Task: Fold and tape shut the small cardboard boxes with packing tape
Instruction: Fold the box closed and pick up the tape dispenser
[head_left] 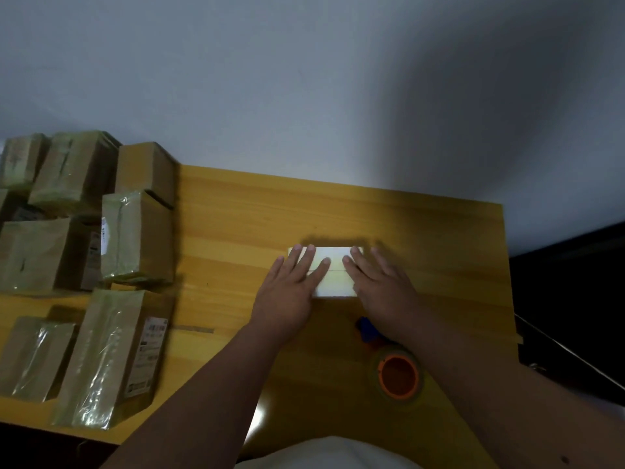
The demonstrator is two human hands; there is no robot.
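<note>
A pile of taped boxes [101, 252] crowds the left end of the table [236, 211], so most of the job looks done. At the middle, the left hand [291, 286] lies flat, fingers straight, on the box [333, 265] being closed; its flaps are down and the seam looks untaped. The right hand [378, 282] presses likewise, gripping nothing. The tape roll [399, 375] sits near, under the right forearm. Taping remains.

Both hands flat, fingers straight: left hand [293, 288], right hand [378, 279], forearms extended.
</note>
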